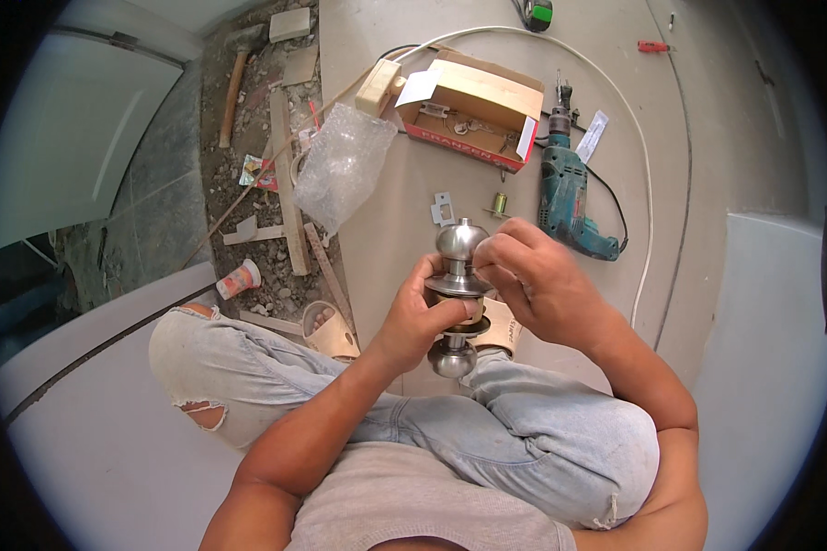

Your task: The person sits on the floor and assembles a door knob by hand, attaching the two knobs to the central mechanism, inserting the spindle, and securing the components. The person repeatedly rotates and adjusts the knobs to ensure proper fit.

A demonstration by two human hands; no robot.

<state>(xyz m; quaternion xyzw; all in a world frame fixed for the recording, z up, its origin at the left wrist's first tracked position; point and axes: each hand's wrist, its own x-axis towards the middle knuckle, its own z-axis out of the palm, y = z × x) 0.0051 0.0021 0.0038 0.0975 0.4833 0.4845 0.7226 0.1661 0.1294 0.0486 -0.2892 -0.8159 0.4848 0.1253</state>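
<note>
A brushed-metal door knob lockset (459,241), with a round knob at each end, stands roughly upright between my knees. My left hand (404,321) is wrapped round its middle, thumb across the brass-coloured part. Beside the upper knob, my right hand (544,286) has its thumb and fingers pinched together; whatever they hold, if anything, is too small to make out. On the floor just beyond lie a metal strike plate (442,209) and a brass-coloured latch (498,205). An open cardboard box (464,144) farther off has small metal parts inside.
A teal power drill (568,197) lies to the right, near a white cable (648,174). Bubble wrap (345,170) and a socket block (377,88) are left of the box. Rubble at left holds a hammer (234,96), wood strips and a paper cup (239,279). A red-handled tool (652,46) lies far right.
</note>
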